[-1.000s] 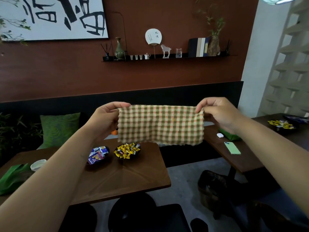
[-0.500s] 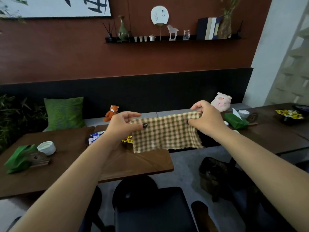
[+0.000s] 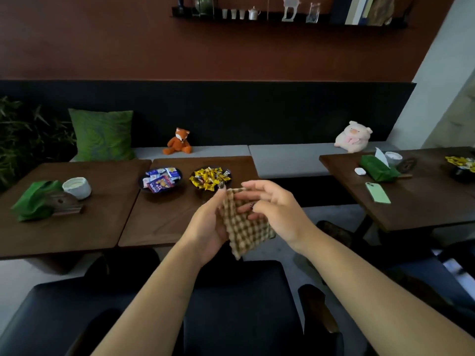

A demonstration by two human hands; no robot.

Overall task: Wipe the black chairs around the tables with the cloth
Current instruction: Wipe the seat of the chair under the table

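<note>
Both hands up in mid-air over the near edge of the middle counter [image 3: 164, 227], cloth [image 3: 244, 227] between them. Checked cloth, green/beige, folded over into a narrow slab, hanging tilted with its lower corner pointing down. Left hand [image 3: 208, 227] grip closed on the cloth's left side, thumb up by the top edge. Right hand [image 3: 272, 206] lies flat against the cloth's right face, fingers [image 3: 246, 194] spread and loosely extended, not clenched; cannot tell if it pinches. Cloth touches no chair.

2 black chairs at frame bottom, close under the arms: 1 left [image 3: 64, 312], 1 centre [image 3: 239, 304], seats dark and padded.

Middle counter carries 2 dark dishes: wrapped snacks in blue/white [image 3: 160, 178], yellow candies [image 3: 209, 177]. Left counter [image 3: 77, 227] has a white cup [image 3: 77, 187] and a green tissue pouch [image 3: 36, 199]. Right counter [image 3: 421, 201] has a green phone [image 3: 377, 192], white earbud case [image 3: 359, 171], another green pouch [image 3: 379, 169]. Bench behind: green cushion [image 3: 101, 134], fox plush [image 3: 178, 142], pink pig plush [image 3: 353, 136].
</note>
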